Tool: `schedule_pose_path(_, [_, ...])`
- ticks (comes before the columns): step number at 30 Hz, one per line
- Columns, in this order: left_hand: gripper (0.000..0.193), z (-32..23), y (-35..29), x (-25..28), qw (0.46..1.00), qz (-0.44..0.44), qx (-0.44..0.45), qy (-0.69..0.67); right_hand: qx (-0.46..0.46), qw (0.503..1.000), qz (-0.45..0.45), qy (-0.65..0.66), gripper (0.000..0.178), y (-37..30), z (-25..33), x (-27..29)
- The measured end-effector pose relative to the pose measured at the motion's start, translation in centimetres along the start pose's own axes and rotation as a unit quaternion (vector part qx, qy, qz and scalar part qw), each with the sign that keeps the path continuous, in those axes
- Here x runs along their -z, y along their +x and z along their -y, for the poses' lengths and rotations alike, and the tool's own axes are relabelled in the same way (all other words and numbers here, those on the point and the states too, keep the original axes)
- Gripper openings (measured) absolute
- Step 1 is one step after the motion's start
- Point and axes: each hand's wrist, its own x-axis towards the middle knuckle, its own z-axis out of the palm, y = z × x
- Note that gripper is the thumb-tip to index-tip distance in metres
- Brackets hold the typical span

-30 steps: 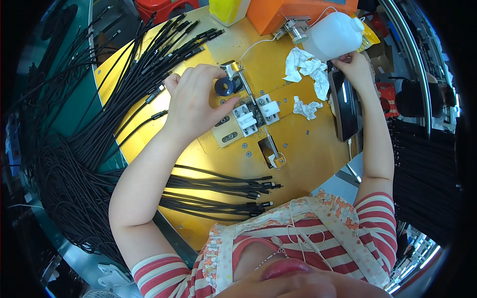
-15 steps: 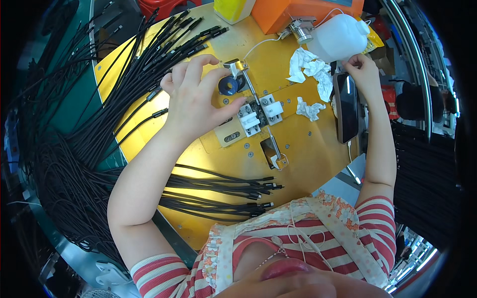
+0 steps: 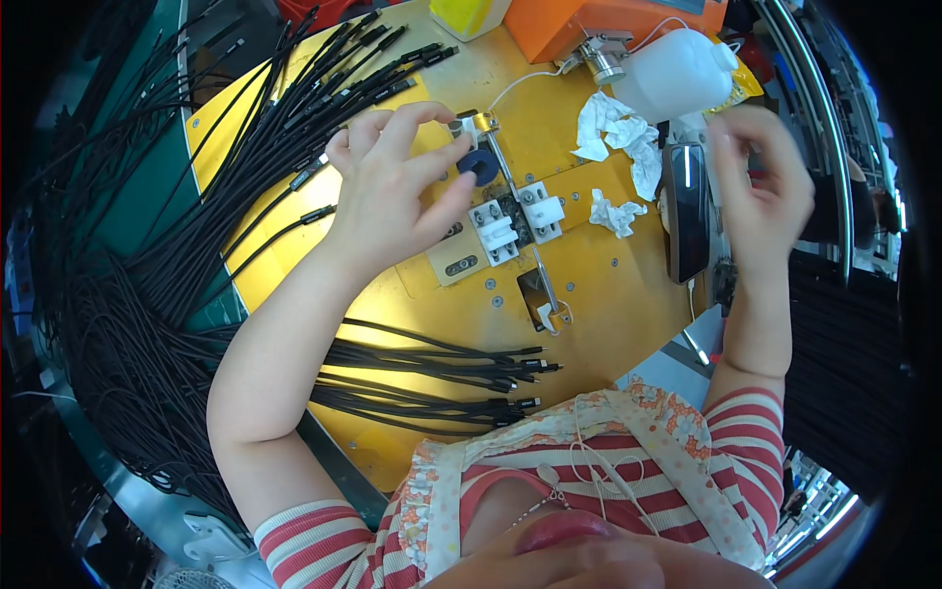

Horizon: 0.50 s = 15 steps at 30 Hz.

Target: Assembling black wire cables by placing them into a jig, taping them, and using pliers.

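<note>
My left hand (image 3: 388,191) is over the yellow metal work plate (image 3: 608,324), thumb and fingers spread. Its thumb and index fingertips are at the edge of a dark blue ring (image 3: 479,167), which stands beside a thin metal rod (image 3: 505,165). Whether they touch the ring is hard to see. Just below are two white blocks (image 3: 498,236) bolted on small plates. My right hand (image 3: 765,191), smeared by motion, is raised with curled fingers to the right of a black phone (image 3: 687,211). Anything it may hold cannot be made out.
Bundles of black cables (image 3: 304,128) spread over the left side, and a smaller group of cable ends (image 3: 491,378) lies near me. Crumpled white paper (image 3: 618,137), a white plastic bottle (image 3: 677,74) and an orange box (image 3: 554,29) are at the far right.
My right hand has lifted away from beside the bottle toward me and to the right. The blue ring has shifted right toward the rod, and my left hand has moved slightly.
</note>
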Motion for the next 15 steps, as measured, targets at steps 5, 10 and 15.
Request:
schedule_pose_path(5, [0.016,1.0,0.0,0.3,0.996,-0.059,0.046,-0.042,0.059,0.977,0.202,0.044,0.018,4.2,3.5,-7.6])
schedule_pose_path(10, [0.013,0.8,0.4,0.3,0.991,-0.114,0.047,-0.049,-0.03,0.899,0.429,-0.081,0.03,8.3,5.4,-10.8])
schedule_pose_path(15, [0.01,1.2,0.8,0.1,0.989,-0.141,0.028,-0.034,-0.012,0.853,0.512,-0.103,0.032,9.8,5.8,-12.7])
